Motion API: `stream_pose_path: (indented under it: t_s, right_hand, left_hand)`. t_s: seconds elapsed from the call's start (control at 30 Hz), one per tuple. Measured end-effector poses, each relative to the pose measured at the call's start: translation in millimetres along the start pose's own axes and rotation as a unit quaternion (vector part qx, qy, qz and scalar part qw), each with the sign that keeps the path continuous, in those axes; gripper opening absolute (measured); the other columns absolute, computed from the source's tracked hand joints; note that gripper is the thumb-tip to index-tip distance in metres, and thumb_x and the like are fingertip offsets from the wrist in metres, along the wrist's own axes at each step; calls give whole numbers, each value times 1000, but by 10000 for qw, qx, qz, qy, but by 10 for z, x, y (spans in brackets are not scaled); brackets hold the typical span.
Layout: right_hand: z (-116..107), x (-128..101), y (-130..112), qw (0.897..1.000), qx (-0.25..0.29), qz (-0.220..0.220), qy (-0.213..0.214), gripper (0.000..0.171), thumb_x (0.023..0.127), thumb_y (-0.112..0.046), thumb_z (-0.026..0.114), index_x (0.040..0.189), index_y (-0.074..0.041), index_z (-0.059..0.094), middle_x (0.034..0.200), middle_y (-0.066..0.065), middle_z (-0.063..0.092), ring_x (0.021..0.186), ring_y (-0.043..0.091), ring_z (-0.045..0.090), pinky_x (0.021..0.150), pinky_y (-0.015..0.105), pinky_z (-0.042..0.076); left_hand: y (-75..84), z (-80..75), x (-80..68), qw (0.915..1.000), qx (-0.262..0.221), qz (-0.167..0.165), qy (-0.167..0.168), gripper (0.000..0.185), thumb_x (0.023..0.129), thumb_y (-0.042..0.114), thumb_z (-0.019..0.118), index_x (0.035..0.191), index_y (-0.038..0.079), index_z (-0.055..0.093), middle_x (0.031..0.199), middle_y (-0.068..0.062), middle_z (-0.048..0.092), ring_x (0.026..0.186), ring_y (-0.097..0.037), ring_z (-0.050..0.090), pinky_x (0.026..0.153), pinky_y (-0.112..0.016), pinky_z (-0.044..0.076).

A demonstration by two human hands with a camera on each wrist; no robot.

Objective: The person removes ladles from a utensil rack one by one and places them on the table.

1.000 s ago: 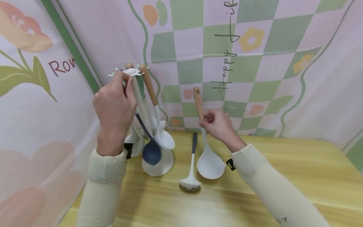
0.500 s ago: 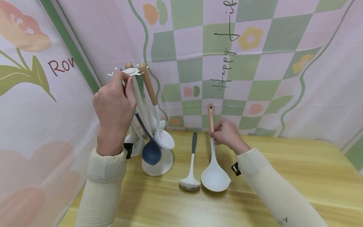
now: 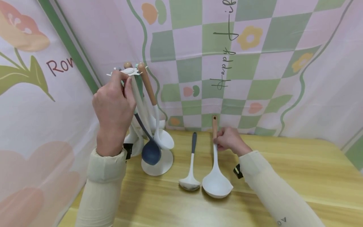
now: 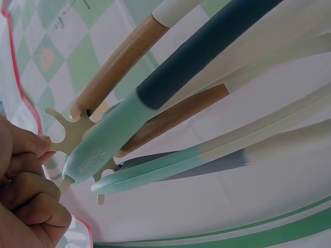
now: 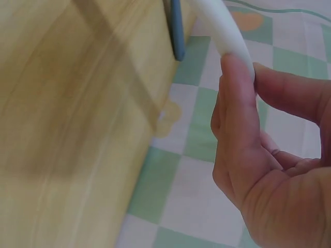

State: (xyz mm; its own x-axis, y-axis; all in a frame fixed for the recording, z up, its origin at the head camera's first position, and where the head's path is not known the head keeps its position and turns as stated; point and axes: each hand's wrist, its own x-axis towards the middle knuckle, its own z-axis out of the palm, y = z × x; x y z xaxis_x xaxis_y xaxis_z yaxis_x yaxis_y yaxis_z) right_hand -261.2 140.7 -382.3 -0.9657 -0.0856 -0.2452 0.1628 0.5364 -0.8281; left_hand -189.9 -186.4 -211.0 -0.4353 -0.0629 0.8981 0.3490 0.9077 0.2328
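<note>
From the head view the left hand (image 3: 113,105) grips the utensil rack (image 3: 129,72) near its top, likely steadying it, while the right hand (image 3: 230,141) pinches the white ladle (image 3: 216,186) resting bowl-down on the tabletop (image 3: 297,176); the left wrist view shows curled fingers (image 4: 31,196) at the rack's hooks; the right wrist view shows thumb and finger closed on the ladle's stem.

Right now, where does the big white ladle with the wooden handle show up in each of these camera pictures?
Head: the white ladle lies on the wooden table, right of centre, with the right hand pinching its handle.
Left wrist: not in it.
Right wrist: only its white stem, top centre, between the fingertips.
Shared landmark: the small ladle's dark blue handle.
</note>
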Motion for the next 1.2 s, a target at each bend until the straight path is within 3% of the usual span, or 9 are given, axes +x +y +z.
stream_pose_path:
  t_s: [0.23,0.53,1.2]
  right_hand:
    - [54,25,108,9998,98,75,-129,17,94,3,67,105,14,62,88,16,69,72,18,71,81,41,67]
    - [83,112,256,9992,-245,78,-294,19,92,0,69,102,15,67,77,14,72,68,18,73,74,36,67]
    - [163,158,327,9981,-301,124,-525,13,91,-1,71,92,12,70,76,13,71,65,17,72,71,33,67]
  left_hand:
    - [-27,5,-7,10000,-49,-51,-9,28,110,24,53,107,-1,65,69,-21,67,56,-41,58,52,-46,38]
    - [-21,29,-13,10000,-62,74,-9,27,111,22,51,107,-1,65,67,-20,65,52,-37,55,50,-37,32]
    - [-39,50,-14,9999,-67,90,20,29,112,22,50,108,-2,65,69,-20,66,53,-36,55,51,-35,33]
